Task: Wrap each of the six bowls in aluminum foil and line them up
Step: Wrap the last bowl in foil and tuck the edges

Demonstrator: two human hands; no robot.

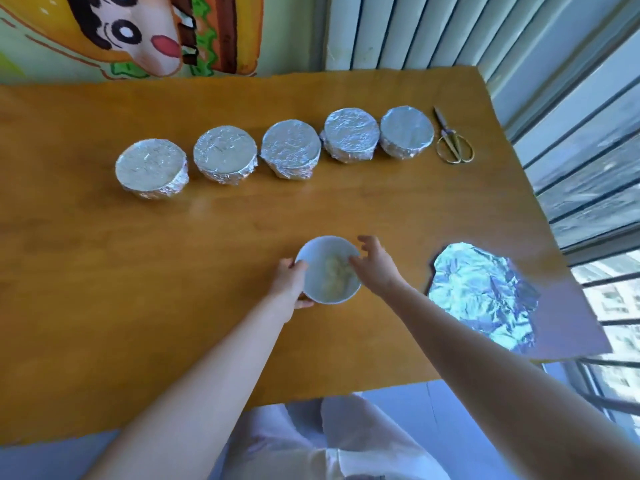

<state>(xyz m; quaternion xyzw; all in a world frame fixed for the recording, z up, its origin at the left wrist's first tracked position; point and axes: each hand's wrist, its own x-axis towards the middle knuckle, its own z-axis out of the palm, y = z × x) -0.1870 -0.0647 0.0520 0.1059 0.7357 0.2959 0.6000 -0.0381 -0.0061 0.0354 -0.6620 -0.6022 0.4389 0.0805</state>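
An uncovered white bowl [322,282] with pale food inside sits on the wooden table [138,271] near the front middle. My left hand [289,282] grips its left rim, thumb over the edge. My right hand [375,263] hovers at the bowl's right rim with fingers spread and loosely curved, holding nothing. A crumpled sheet of aluminum foil [485,292] lies flat to the right of the bowl. Several foil-wrapped bowls stand in a row further back, from the leftmost [152,169] to the rightmost [407,131].
Gold-handled scissors [452,140] lie just right of the wrapped row. The table's right edge runs close to window bars [588,150]. A cartoon wall picture [138,32] is behind the table.
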